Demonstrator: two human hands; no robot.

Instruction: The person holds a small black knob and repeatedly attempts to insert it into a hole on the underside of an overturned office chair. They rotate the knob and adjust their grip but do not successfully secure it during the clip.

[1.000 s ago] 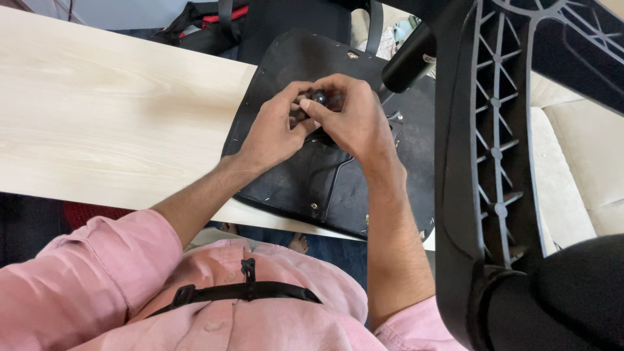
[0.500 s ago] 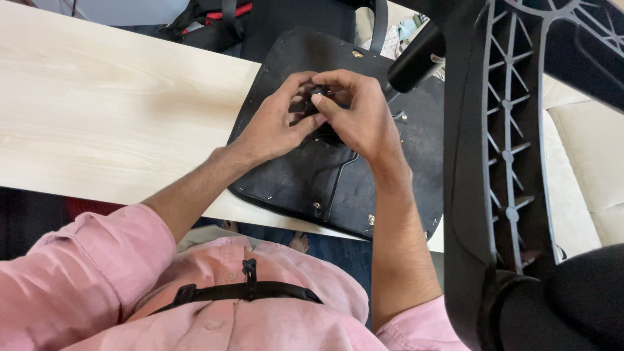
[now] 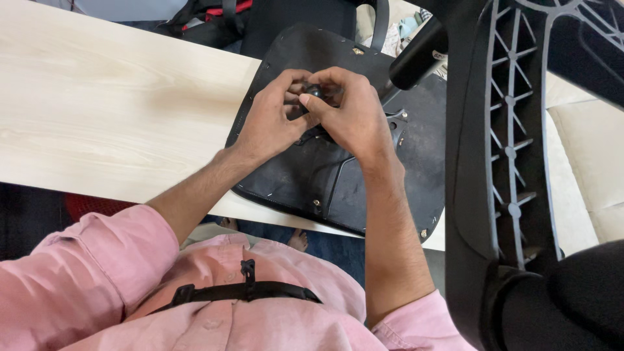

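Observation:
A black chair seat base [image 3: 364,188] lies upside down on the light wooden table [image 3: 110,110]. My left hand [image 3: 270,123] and my right hand [image 3: 348,117] meet above its middle, fingers curled around a small black knob-like part [image 3: 314,91]. Most of that part is hidden by my fingers. A black cylinder [image 3: 416,58] juts out at the seat's far right side. Small screws show along the seat's edge.
A black ribbed plastic chair back [image 3: 513,149] stands upright at the right, close to my right arm. A cream cushion [image 3: 591,149] lies behind it. A black and red bag [image 3: 208,19] sits beyond the table's far edge.
Both hands stay together on the small part over the seat; the fingers have shifted slightly around it. The view has moved a little.

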